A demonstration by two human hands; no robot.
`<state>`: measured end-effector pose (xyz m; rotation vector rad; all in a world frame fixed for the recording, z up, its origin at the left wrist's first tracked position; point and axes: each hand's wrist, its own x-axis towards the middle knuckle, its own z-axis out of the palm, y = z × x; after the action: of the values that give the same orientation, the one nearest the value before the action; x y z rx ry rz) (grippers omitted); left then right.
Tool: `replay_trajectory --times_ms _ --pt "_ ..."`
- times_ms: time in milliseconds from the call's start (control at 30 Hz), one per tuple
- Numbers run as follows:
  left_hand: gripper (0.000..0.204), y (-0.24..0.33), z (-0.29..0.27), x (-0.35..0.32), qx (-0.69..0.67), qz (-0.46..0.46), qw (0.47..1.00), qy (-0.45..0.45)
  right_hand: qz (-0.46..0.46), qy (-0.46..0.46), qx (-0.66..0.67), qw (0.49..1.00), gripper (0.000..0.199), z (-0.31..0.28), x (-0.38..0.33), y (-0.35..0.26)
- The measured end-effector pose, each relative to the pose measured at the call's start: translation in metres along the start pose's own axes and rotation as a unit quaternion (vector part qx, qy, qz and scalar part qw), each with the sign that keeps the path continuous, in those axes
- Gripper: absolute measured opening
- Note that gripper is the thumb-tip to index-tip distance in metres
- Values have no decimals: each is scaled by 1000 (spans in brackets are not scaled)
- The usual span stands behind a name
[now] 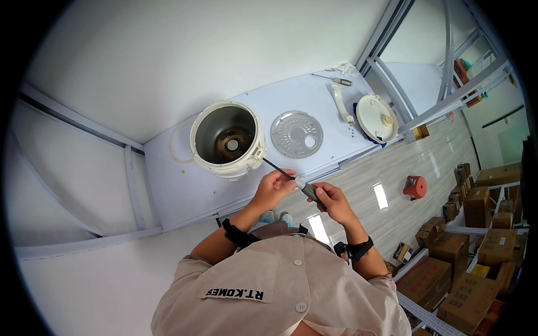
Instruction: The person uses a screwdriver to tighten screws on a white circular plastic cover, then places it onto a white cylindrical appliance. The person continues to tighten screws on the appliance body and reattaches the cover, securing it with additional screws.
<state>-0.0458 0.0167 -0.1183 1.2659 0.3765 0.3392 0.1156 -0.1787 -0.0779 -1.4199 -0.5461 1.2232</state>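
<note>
A screwdriver (pixel 307 189) with a grey handle and a long dark shaft slants between my two hands. My right hand (pixel 335 204) is wrapped around its handle. With its fingers pinched at the front of the screwdriver, my left hand (pixel 272 190) steadies the shaft. The shaft's tip reaches the side of a cream rice cooker body (pixel 240 167), by its hinge or latch part; whether it touches a screw is too small to tell. The cooker is lidless, and its grey inside shows a brown-stained bottom with a round pale disc. To its right lies a perforated round metal plate (pixel 288 130).
On the white table (pixel 190 193) lie a curved cream handle piece (pixel 339 103), small screws (pixel 352 133), a round cream lid (pixel 367 115), a second screwdriver (pixel 339 81) and a pale ring (pixel 174 143). A red stool (pixel 415 187) and shelved cardboard boxes (pixel 468 297) stand to the right.
</note>
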Motion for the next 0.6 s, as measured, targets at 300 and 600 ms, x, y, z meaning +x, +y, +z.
replay_trajectory --times_ms 300,600 --pt "53 -7 -14 12 -189 -23 962 193 -63 25 -72 995 37 -2 1 5" --pt "54 2 -11 14 -238 -47 947 209 -71 37 -94 992 32 -3 -2 2"
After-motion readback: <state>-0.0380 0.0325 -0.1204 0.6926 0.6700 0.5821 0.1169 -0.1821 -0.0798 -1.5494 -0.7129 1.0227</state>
